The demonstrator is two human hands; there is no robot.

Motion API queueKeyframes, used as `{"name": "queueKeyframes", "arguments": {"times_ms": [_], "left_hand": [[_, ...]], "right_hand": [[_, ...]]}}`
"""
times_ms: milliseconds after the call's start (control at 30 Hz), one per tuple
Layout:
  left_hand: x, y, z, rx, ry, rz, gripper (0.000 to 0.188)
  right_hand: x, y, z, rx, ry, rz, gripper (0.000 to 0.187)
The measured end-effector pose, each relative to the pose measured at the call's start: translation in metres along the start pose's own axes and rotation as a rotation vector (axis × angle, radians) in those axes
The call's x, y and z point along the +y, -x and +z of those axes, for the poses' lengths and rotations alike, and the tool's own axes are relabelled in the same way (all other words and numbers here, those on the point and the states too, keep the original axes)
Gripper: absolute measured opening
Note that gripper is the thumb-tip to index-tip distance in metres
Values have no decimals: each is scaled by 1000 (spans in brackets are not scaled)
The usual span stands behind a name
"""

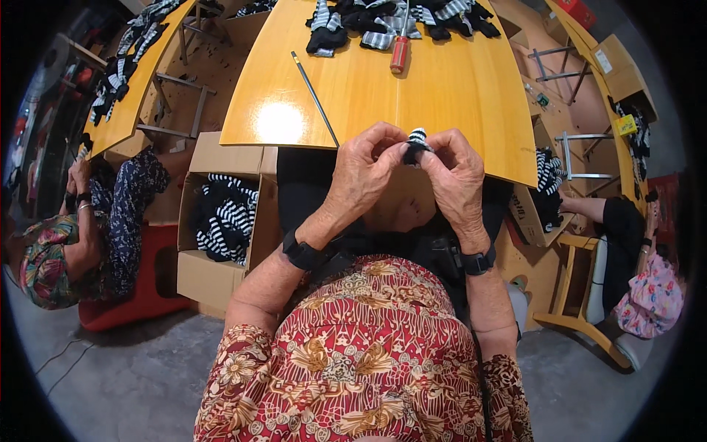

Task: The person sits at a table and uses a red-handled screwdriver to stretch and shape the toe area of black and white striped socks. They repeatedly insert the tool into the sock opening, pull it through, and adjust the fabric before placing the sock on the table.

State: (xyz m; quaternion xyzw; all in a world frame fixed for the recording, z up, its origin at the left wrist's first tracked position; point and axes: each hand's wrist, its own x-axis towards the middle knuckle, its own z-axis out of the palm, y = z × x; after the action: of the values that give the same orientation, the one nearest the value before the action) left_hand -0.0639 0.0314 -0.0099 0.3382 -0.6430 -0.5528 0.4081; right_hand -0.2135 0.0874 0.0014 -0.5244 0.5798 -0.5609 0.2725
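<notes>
A small black-and-white striped knitted piece is pinched between both my hands, just past the near edge of the table. My left hand grips its left side with thumb and fingers, while my right hand grips the right side. Only its striped tip and some black cloth show; the fingers cover the remainder. On the yellow wooden table, a thin dark rod lies slanted, its near end by my left hand. Farther off is a red-handled tool with a thin metal shaft, next to a heap of striped knitwear.
A cardboard box of striped knitwear stands to my left, and another box to my right. One person sits at the far left on a red seat, another at the far right by a wooden chair.
</notes>
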Motion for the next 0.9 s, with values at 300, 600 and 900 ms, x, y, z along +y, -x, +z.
{"name": "queueKeyframes", "arguments": {"times_ms": [300, 600, 900], "left_hand": [[-9, 0, -6, 6, 23, 0, 11], [8, -3, -24, -267, -9, 47, 15], [19, 9, -27, -309, 22, -22, 14]], "right_hand": [[-4, -4, -5, -149, 60, 24, 10], [-6, -4, -7, -201, -83, 83, 10], [-11, 3, -5, -256, 70, 36, 13]]}}
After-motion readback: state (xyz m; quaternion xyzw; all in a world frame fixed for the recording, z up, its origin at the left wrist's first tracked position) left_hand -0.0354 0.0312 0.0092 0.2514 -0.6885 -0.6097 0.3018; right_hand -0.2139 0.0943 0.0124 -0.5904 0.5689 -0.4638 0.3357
